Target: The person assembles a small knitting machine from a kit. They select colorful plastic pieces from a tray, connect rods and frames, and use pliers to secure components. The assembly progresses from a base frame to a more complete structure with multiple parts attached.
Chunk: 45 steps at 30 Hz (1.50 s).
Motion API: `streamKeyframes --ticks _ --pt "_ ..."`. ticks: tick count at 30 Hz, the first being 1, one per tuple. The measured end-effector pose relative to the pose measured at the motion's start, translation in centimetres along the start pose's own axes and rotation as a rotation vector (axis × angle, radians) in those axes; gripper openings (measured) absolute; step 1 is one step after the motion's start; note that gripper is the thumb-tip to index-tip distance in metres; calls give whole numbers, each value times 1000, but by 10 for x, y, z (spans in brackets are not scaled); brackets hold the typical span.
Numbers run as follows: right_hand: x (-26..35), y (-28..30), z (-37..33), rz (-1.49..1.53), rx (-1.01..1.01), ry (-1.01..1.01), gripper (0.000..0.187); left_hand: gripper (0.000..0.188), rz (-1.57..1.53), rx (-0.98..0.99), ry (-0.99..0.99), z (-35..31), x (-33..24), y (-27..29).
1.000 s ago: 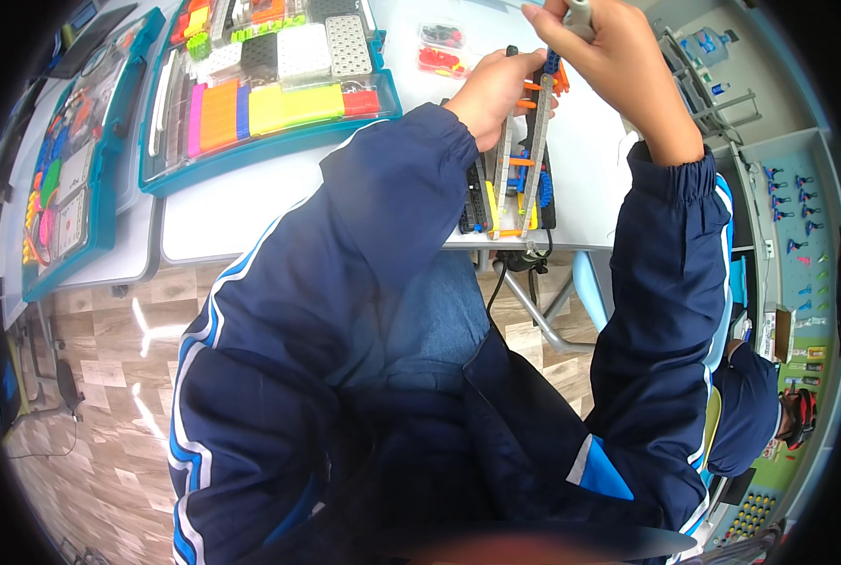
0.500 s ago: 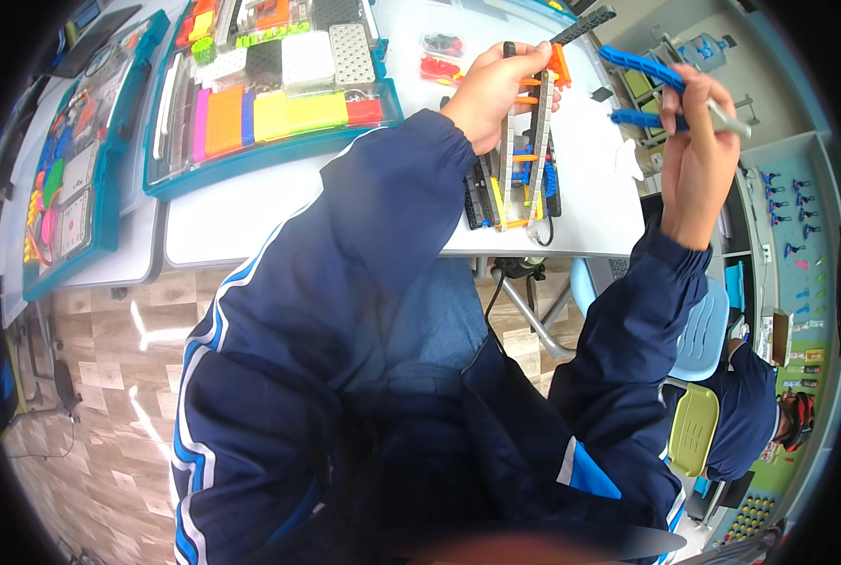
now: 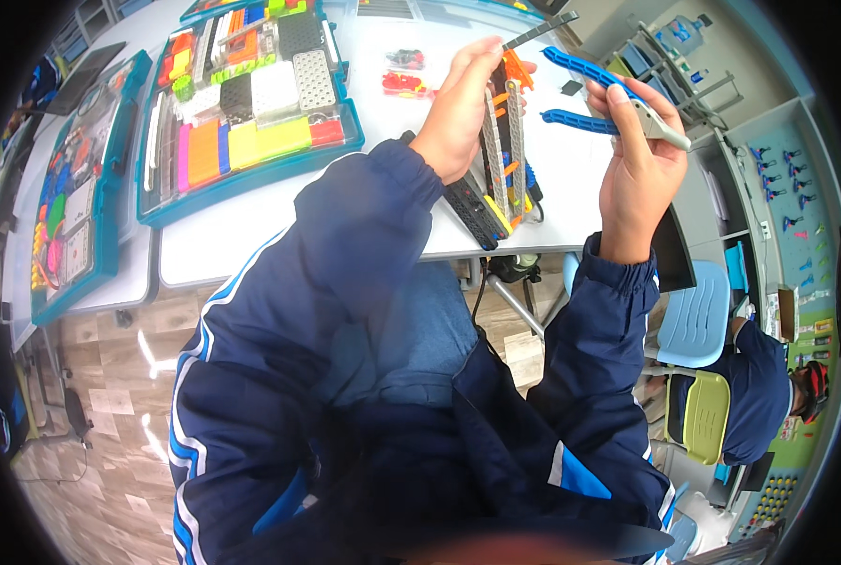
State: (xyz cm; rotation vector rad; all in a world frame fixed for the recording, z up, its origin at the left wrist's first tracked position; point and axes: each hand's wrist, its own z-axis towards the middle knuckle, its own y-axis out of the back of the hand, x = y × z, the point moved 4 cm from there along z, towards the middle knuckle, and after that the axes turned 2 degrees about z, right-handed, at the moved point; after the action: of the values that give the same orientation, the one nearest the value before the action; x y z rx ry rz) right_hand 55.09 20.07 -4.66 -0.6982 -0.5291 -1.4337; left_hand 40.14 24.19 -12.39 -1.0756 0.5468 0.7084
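Note:
My left hand point(image 3: 456, 122) is closed round the upper part of a building-block model point(image 3: 517, 127), a long frame of grey and black beams with orange, yellow and blue pieces. The model stands tilted at the table's front edge, and my fingers partly hide its top. Close to its right, my right hand point(image 3: 639, 193) holds a plier-like tool point(image 3: 581, 68) with two blue arms and a light grey end. The grey end lies in my fingers. Both blue arms are spread apart and point left toward the model, without visibly touching it.
A teal-edged parts case point(image 3: 251, 191) of coloured bricks stands on the white table point(image 3: 223, 247), left of the model. Another case point(image 3: 110, 221) lies further left. Small bags of red parts point(image 3: 404, 85) lie behind my left hand. Chairs point(image 3: 694, 315) and a seated person point(image 3: 755, 395) are at right.
My right hand has moved left with the tool, bringing its blue arms closer to the model. The model has tilted in my left hand. The whole view has shifted slightly.

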Motion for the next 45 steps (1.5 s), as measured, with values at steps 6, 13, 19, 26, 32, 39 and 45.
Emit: streamKeyframes --ticks 6,13,19,26,32,39,45 --pt "-19 -8 4 -7 7 9 23 43 -213 59 105 4 4 9" --pt "-25 -2 16 4 5 -43 18 46 -227 192 223 18 7 28" --pt "-17 15 24 638 33 -263 18 40 -42 163 175 20 9 36" --pt "-26 22 24 668 237 -299 18 38 0 31 129 20 14 43" --pt "-32 12 25 239 273 -187 30 42 -10 -8 120 22 17 45" --pt "-27 -18 2 -145 208 170 14 25 73 -81 54 20 13 45" --pt "-26 -44 -42 -754 58 561 23 26 96 -45 76 18 14 47"
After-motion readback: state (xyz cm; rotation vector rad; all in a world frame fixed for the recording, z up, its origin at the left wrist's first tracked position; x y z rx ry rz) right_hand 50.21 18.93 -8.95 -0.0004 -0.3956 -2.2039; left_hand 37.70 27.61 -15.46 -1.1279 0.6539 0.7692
